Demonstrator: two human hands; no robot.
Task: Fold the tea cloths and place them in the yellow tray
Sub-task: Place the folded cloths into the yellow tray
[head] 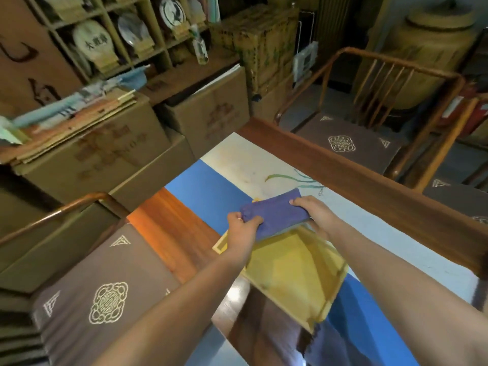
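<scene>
A folded purple-blue tea cloth (276, 211) hangs over the far end of the yellow tray (295, 270), held at both short ends. My left hand (241, 227) grips its left end with curled fingers. My right hand (310, 207) pinches its right end, thumb on top. The tray lies on the table, its inside bare where visible; its far corner is hidden behind the cloth.
The wooden table (343, 165) carries a white and blue runner (211, 191) under the tray. Chairs with brown cushions stand at left (100, 281) and far right (348, 146). Cardboard boxes (105, 143) and shelves stand behind.
</scene>
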